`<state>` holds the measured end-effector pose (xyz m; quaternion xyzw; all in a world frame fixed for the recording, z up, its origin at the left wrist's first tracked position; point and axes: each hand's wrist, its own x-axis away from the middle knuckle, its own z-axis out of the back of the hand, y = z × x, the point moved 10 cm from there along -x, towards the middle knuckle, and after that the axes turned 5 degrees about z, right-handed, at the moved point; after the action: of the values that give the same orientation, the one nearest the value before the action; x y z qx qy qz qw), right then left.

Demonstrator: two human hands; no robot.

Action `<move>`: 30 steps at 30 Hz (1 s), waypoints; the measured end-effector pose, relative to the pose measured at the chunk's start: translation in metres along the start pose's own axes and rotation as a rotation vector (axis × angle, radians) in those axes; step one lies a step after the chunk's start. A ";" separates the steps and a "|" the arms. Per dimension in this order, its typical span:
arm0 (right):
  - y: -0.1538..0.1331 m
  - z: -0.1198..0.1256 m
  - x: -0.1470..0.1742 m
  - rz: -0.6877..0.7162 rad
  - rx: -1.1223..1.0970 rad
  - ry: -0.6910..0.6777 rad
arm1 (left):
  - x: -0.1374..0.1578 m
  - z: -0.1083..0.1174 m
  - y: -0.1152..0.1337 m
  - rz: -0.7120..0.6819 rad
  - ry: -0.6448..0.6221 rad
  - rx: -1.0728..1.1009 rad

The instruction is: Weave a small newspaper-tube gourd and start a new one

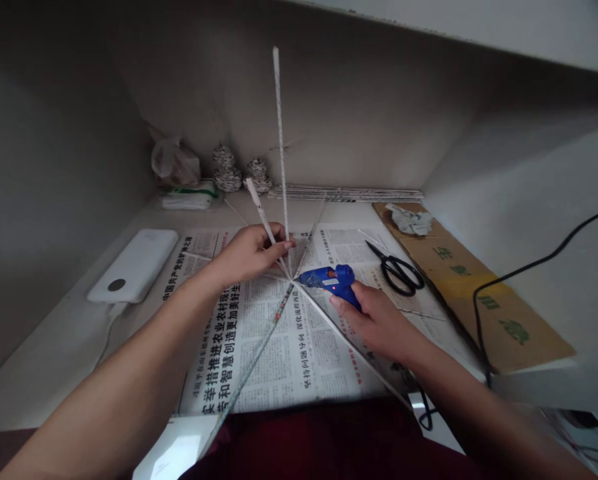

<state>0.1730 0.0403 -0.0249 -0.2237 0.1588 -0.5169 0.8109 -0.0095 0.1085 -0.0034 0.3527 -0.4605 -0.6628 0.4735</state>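
Several rolled newspaper sticks (281,127) cross at one point over a spread newspaper (259,360). My left hand (253,250) is closed on raised sticks just left of the crossing, one of them nearly upright and a shorter one leaning left. In my right hand (371,317) I grip a blue glue gun (331,277). Its nozzle points left and meets or nearly touches the crossing; a small red light glows on its side. One stick (253,357) runs down toward me to the lower left, another (349,343) to the lower right.
Black scissors (399,270) lie right of the gun, beside a cardboard strip (479,300) with crumpled paper (409,219). A white power bank (133,267) sits left. Behind are woven paper pieces (227,167), a plastic bag (175,161) and more sticks (349,193). A black cable (529,263) hangs right.
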 end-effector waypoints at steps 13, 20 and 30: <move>0.000 -0.003 -0.002 0.020 0.035 -0.012 | 0.000 0.002 0.002 -0.031 0.008 -0.039; -0.001 -0.004 -0.002 0.014 0.082 -0.006 | 0.001 0.001 0.001 -0.003 0.036 0.001; -0.008 -0.001 -0.001 0.035 0.134 0.003 | 0.001 -0.001 0.007 -0.043 0.018 -0.060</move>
<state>0.1666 0.0380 -0.0213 -0.1651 0.1290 -0.5123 0.8329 -0.0071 0.1064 0.0032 0.3541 -0.4286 -0.6830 0.4737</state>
